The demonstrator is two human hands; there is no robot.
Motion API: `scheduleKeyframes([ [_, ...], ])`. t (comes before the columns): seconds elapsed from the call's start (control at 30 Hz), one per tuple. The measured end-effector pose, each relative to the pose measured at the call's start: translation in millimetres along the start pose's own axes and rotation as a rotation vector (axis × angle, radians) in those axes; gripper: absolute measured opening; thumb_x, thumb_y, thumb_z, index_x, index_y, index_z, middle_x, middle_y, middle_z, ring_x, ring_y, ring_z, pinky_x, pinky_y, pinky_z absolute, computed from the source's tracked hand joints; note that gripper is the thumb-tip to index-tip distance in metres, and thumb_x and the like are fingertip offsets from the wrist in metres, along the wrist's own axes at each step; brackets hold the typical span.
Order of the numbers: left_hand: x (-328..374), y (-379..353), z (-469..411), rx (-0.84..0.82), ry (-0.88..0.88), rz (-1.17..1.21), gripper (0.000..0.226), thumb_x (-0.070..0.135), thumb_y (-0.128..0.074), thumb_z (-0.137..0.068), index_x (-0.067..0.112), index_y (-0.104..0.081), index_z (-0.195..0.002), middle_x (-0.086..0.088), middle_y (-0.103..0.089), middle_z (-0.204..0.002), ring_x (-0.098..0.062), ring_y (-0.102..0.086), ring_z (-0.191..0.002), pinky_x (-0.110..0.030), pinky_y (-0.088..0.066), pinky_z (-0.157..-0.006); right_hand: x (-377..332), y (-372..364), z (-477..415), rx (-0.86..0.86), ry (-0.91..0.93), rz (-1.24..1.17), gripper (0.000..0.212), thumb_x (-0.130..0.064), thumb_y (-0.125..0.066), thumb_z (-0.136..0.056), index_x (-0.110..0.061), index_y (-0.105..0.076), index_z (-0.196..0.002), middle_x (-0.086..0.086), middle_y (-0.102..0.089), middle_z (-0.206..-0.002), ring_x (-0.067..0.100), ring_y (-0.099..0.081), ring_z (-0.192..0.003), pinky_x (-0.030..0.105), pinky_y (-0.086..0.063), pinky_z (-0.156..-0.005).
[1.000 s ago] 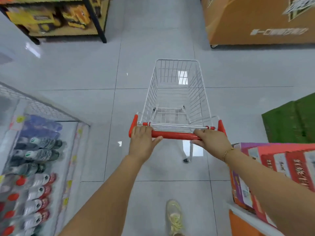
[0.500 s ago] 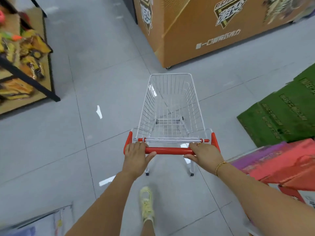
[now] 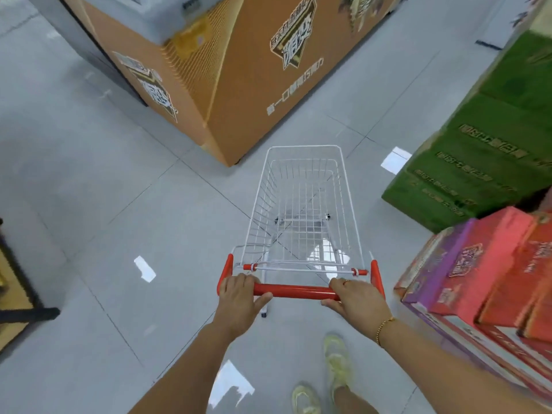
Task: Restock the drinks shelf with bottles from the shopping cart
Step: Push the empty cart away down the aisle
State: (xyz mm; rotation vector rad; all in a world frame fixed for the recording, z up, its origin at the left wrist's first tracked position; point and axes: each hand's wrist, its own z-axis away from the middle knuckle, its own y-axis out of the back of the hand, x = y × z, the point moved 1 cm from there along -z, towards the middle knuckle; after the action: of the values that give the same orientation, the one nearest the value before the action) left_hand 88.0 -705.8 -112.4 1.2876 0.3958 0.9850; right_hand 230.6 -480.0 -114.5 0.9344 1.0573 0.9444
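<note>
Nearest to us, a pair of pale yellow-green mesh shoes (image 3: 337, 363) stands on the grey tiled floor (image 3: 119, 204). Just ahead, our left hand (image 3: 239, 297) curls its fingers over the left end of the glossy red plastic handle bar (image 3: 295, 291), thumb stretched along the near side. Our right hand (image 3: 355, 300), with a thin gold bead bracelet (image 3: 383, 325) at the wrist, wraps the bar's right end.

The bar belongs to the small white wire shopping cart (image 3: 263, 204), which stands on the tiles directly before us, nose pointing away; through its mesh we see the floor.

Close on the right lies a stack of red and purple printed cartons (image 3: 484, 264). Beyond them sit green printed cartons (image 3: 493, 144). Farther off, ahead and to the left of the cart's nose, stands a large orange display cabinet (image 3: 254, 85) with printed logos.
</note>
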Motion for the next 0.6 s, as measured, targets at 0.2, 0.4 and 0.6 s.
scheduleKeyframes([
  [0.2,22,19,-73,-0.107,-0.198,-0.035,0.092,0.084,0.000,-0.070,0.022,-0.058,-0.106,0.006,-0.055,-0.096,-0.013,-0.042,-0.091,-0.034,-0.029,-0.099,23,-2,-3,0.093,-0.226,-0.011,0.068,-0.070,-0.009,-0.083,-0.023,-0.057,-0.089,-0.004,-0.063,-0.070,0.012,-0.063,-0.060,0.026,-0.046,-0.050],
  [0.4,78,13,-121,-0.104,-0.345,-0.065,0.074,0.077,-0.013,-0.081,0.022,-0.060,-0.096,0.005,-0.056,-0.088,-0.018,-0.050,-0.087,-0.035,-0.034,-0.093,71,12,9,0.097,-0.412,-0.012,0.064,-0.062,-0.004,-0.091,-0.028,-0.054,-0.072,-0.005,-0.054,-0.051,0.004,-0.053,-0.042,0.019,-0.038,-0.038],
  [0.6,140,8,-148,-0.164,-0.474,-0.103,0.066,0.072,-0.016,-0.086,0.023,-0.061,-0.090,0.007,-0.059,-0.082,-0.018,-0.057,-0.079,-0.028,-0.029,-0.090,111,19,36,0.024,-0.557,-0.087,0.066,-0.066,-0.002,-0.089,-0.028,-0.053,-0.074,-0.008,-0.056,-0.055,0.008,-0.055,-0.046,0.023,-0.043,-0.042],
])
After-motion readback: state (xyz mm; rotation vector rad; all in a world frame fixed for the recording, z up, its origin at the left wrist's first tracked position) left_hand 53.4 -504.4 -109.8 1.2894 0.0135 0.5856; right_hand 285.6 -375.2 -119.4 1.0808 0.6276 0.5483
